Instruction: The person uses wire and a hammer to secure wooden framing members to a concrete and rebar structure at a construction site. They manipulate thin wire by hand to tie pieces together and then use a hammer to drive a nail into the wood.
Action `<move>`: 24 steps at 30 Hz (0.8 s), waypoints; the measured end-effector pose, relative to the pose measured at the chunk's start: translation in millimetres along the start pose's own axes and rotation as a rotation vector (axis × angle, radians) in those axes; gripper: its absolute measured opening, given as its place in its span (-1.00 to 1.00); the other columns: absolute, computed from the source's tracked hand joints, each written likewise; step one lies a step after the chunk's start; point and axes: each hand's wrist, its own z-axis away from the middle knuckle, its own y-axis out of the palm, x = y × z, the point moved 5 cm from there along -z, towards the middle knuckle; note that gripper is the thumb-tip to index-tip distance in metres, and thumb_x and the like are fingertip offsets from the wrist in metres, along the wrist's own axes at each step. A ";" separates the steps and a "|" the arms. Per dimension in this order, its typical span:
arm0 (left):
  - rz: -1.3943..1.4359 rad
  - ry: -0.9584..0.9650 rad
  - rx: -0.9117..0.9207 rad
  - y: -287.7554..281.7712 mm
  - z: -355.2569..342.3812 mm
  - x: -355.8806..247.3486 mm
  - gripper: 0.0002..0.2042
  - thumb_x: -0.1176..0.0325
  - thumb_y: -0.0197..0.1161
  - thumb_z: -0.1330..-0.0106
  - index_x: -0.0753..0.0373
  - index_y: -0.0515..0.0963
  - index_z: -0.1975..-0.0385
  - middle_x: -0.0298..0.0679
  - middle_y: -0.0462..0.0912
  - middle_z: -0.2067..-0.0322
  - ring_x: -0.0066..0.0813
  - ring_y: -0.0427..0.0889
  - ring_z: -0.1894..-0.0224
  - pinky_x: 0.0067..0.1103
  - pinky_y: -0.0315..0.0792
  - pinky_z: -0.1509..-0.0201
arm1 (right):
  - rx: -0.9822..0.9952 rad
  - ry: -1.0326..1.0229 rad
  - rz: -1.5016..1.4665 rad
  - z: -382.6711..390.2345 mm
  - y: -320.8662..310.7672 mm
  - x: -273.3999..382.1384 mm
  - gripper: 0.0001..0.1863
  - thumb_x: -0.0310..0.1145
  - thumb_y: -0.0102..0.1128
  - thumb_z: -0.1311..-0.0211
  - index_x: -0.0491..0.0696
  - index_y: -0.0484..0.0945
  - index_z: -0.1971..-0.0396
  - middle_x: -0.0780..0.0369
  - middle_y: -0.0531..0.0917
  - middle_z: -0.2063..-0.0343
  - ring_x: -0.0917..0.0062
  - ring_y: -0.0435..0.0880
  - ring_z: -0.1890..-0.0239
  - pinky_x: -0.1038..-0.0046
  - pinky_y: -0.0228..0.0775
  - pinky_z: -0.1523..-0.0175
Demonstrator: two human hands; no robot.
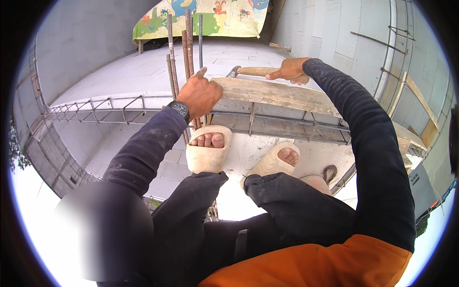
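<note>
My right hand (289, 71) is closed around the wooden handle of a hammer (258, 71). The hammer lies level just above a rough wooden plank (277, 93), its metal head pointing left toward my other hand. At the plank's left end, my left hand (198, 94) is closed, with its knuckles over the edge and one digit raised. Its grip looks to be on the plank, though the far side of the fingers is hidden. Several upright steel bars (189, 43) rise right beside this hand, and a thinner grey rod (201, 40) passes behind it.
Below the plank runs a long tied rebar cage (251, 119). My sandalled feet (208, 148) stand on a pale ledge, with lower block walls to the left. A printed cartoon sheet (205, 21) hangs at the far side. Grey panel walls (330, 28) and timber pieces (420, 98) are on the right.
</note>
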 end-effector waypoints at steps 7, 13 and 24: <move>0.016 -0.004 -0.005 0.5 -0.9 2.8 -0.86 0.41 0.22 -0.34 0.14 0.63 0.48 -0.23 0.72 0.52 -0.31 0.75 0.41 -0.34 0.57 0.06 | -0.271 -0.022 -0.004 -14.7 22.6 -16.6 0.22 0.74 0.03 -0.10 -0.39 0.67 0.08 -0.12 0.74 0.23 0.17 0.80 0.23 0.12 0.61 0.20; -0.030 0.004 -0.007 9.7 9.1 1.4 -0.88 0.34 0.23 -0.31 0.15 0.61 0.48 -0.22 0.71 0.51 -0.27 0.73 0.42 -0.35 0.55 0.14 | -0.090 0.015 -0.037 -10.5 29.3 1.3 0.18 0.70 0.07 -0.11 -0.38 0.69 0.10 -0.02 0.72 0.47 0.23 0.78 0.41 0.10 0.58 0.20; 0.013 -0.004 -0.077 2.1 3.4 3.5 -0.92 0.39 0.23 -0.32 0.17 0.65 0.40 -0.17 0.75 0.48 -0.24 0.79 0.35 -0.27 0.52 -0.24 | -0.140 0.013 0.117 18.5 -23.5 29.0 -0.13 0.46 0.28 -0.18 -0.24 0.73 0.21 0.07 0.70 0.47 0.34 0.74 0.49 0.27 0.57 0.43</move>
